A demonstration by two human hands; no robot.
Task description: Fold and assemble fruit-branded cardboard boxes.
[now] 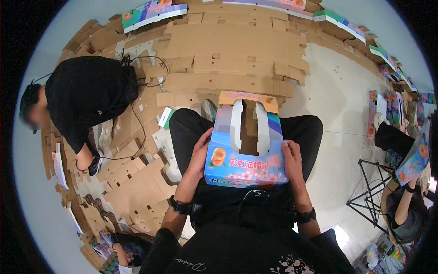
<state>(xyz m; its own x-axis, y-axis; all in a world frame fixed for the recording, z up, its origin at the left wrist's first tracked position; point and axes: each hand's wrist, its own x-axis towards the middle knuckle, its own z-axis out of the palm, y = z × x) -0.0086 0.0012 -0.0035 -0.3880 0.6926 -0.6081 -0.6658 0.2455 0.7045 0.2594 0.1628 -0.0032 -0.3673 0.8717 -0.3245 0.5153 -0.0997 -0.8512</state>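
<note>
A colourful cardboard fruit box (223, 170), printed with peaches and pink blossoms, rests over my lap between my knees. Its top is part open, with two white flaps standing along a slot that shows the brown inside. An orange flap sticks up at the far edge. My left hand (200, 153) is closed on the box's left side, the thumb along the edge. On the opposite side my right hand (292, 157) grips the box near its right top corner. The fingers under both sides are partly hidden.
Flattened brown cardboard (228, 45) covers much of the floor ahead and left. A person in black (89, 91) bends down at the left, near a dark cable (145, 132). To the right are a folding stool frame (369, 196) and a person holding a printed box (413, 162). Printed boxes (340, 25) line the far edge.
</note>
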